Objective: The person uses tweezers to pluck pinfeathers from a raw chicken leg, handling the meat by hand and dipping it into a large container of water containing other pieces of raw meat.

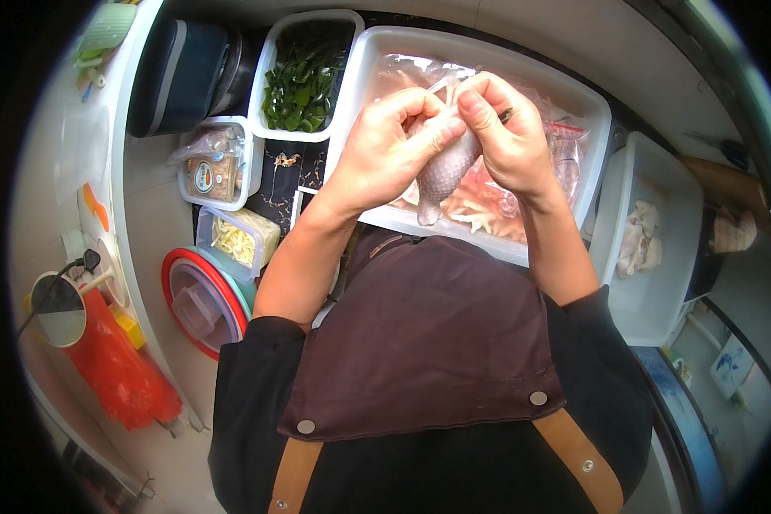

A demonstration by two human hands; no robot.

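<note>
Both my hands grip a raw poultry leg with pale, bumpy skin, its narrow end hanging down. My left hand pinches the upper part from the left. From the right, my right hand holds the top edge between thumb and fingers. What the fingers cover at the top is hidden. Below them stands a large white plastic tub with pinkish raw pieces, some like poultry feet, and clear plastic bags. One zip bag with a red seal lies at the tub's right side.
Left of the tub are a container of green leaves in liquid, a small tub with packets, a box of pale shreds and stacked round basins. At right, a white bin holds pale raw meat pieces.
</note>
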